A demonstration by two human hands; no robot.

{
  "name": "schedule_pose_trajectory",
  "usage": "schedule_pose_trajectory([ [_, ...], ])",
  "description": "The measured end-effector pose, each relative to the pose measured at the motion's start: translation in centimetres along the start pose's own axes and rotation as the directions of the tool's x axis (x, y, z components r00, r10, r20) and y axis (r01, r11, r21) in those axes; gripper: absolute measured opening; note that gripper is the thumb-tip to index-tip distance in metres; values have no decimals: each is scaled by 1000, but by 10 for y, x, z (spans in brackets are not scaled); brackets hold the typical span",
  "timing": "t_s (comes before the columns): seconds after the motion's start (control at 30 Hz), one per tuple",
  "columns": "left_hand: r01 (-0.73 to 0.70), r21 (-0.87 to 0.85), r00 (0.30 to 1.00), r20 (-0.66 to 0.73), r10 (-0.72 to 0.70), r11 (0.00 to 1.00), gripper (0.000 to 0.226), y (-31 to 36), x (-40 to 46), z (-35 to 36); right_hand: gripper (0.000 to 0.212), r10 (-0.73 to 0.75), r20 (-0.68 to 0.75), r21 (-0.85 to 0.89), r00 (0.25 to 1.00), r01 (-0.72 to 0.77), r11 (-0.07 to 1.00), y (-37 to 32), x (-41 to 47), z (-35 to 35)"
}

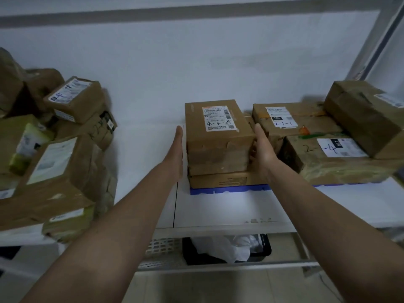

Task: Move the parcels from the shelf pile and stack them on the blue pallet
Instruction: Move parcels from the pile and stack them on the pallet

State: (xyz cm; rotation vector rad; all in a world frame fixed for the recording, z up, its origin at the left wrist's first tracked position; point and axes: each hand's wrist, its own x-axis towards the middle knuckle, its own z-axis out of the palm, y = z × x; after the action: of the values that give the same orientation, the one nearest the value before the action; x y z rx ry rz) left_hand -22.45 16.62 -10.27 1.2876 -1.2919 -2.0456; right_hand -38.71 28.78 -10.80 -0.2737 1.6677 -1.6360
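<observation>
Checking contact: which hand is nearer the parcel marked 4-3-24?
Right. The right hand touches the 4-3-24 parcel on its right side; the left hand lies flat just off its left side.

Both bare forearms reach forward from the lower corners, converging toward the centre. The left hand (177, 149) is held flat and edge-on, fingers straight and together, palm facing right. The right hand (261, 149) faces inward, thumb up and extended, its fingers curled out of sight behind the palm
</observation>
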Motion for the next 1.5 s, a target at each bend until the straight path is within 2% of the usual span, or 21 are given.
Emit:
schedule_pose_trajectory([
  [0.1,-8,-18,991,136,10,1000,82,-4,4,-3,60,30,127,62,991,-38,997,4,-1,1],
  [0.3,-39,-17,969,244,42,999,63,0,4,-8,63,19,191,47,981,-28,999,8,-2,1],
  [0.43,-28,-8,975,221,29,1000,53,0,6,-9,60,25,194,28,981,-31,999,9,-4,1],
  [0.57,-38,8,978,206,35,999,52,-2,10,-10,52,4,172,9,985,-6,1000,9,-4,2],
  [0.9,-20,83,980,201,3,996,49,5,3,-10,47,-12,142,-60,990,20,998,6,-9,0],
  [0.93,-21,102,983,181,2,995,51,10,1,-10,46,-26,118,-84,993,36,996,1,-12,0],
  [1.0,-66,196,997,47,58,978,58,23,-5,-9,44,-118,73,-212,990,131,969,-11,-15,2],
  [1.07,-176,375,966,-112,233,910,60,35,-9,-9,51,-318,68,-432,946,316,845,-25,-17,6],
  [1.1,-239,490,927,-141,347,838,59,41,-11,-9,56,-414,92,-558,906,391,732,-31,-18,9],
  [1.2,-339,769,793,-76,605,541,56,51,-23,-16,55,-599,271,-810,753,515,281,-49,-31,24],
  [1.27,-331,863,744,-10,668,381,53,52,-32,-25,52,-591,403,-830,698,551,84,-57,-40,39],
  [1.37,-260,929,727,10,687,262,50,45,-48,-43,52,-551,533,-790,643,611,-50,-56,-51,75],
  [1.5,-145,967,739,-35,673,210,48,30,-71,-72,58,-454,657,-688,602,725,-33,-36,-62,121],
])
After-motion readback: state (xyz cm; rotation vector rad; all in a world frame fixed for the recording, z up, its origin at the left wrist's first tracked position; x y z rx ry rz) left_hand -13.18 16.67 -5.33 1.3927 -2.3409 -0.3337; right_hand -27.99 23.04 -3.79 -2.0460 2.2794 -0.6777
